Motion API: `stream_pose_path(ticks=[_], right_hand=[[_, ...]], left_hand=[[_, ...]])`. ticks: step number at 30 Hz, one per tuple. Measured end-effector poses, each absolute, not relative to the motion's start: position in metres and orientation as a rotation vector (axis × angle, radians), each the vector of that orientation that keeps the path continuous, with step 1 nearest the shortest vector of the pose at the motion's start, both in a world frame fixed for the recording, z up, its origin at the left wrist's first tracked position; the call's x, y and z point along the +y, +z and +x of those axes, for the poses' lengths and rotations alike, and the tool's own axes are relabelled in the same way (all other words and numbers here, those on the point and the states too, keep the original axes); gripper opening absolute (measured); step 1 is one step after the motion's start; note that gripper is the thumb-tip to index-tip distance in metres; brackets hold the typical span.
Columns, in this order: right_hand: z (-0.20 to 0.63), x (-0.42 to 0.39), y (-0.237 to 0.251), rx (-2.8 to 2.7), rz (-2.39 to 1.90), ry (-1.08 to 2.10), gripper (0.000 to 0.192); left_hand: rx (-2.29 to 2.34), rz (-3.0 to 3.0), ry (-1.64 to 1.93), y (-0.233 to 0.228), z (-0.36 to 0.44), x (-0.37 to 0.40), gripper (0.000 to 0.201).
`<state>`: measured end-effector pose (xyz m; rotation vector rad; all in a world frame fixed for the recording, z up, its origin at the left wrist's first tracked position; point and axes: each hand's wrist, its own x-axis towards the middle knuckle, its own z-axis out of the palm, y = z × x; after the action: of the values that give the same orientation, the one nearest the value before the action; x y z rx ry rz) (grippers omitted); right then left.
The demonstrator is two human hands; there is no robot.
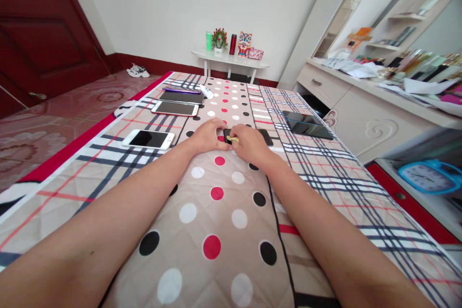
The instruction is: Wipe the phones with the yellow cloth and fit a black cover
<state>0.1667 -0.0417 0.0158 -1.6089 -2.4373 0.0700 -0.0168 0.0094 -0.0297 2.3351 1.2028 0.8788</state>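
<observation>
A black phone [266, 137] lies flat on the polka-dot quilt [216, 211], mostly covered by my hands. My left hand [209, 135] is curled around its left end, thumb and fingers at its edges. Pinched in my right hand [251, 142] is a small yellow cloth [233, 139], pressed onto the phone's surface. To the left lies a white phone [149, 139] with a dark screen. Farther back are a white-fronted phone with a red edge [176, 108], a dark phone [182, 98], a purple-edged phone [181, 90] and a small white bottle [206, 91].
Two overlapping dark devices [307, 125] lie on the quilt's right side. A cluttered dresser [378, 110] and a blue clock [429, 176] stand at the right. Behind the bed is a small white table [227, 59] with ornaments; shoes [137, 71] sit on the floor.
</observation>
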Motion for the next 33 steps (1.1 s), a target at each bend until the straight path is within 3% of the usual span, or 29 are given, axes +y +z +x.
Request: stream_pose_path(ticks=[3, 11, 22, 29, 33], right_hand=[[0.177, -0.035, 0.007, -2.378, -1.582, 0.094, 0.025], [0.24, -0.01, 0.006, -1.82, -2.174, -0.096, 0.03], [0.181, -0.03, 0.018, -2.224, -1.525, 0.023, 0.032], [0.217, -0.023, 0.043, -1.92, -2.1, -0.22, 0.038], [0.207, -0.03, 0.05, -2.0, -2.013, -0.17, 0.037]], left_hand=[[1.209, 2.308, 0.887, -0.03, -0.017, 0.009, 0.061], [1.181, 2.185, 0.935, -0.028, -0.016, 0.005, 0.064], [1.05, 2.269, 1.101, -0.021, -0.005, -0.006, 0.066], [1.115, 2.479, 1.128, -0.018, -0.006, -0.011, 0.075], [1.117, 2.566, 1.141, -0.017, -0.005, -0.012, 0.075]])
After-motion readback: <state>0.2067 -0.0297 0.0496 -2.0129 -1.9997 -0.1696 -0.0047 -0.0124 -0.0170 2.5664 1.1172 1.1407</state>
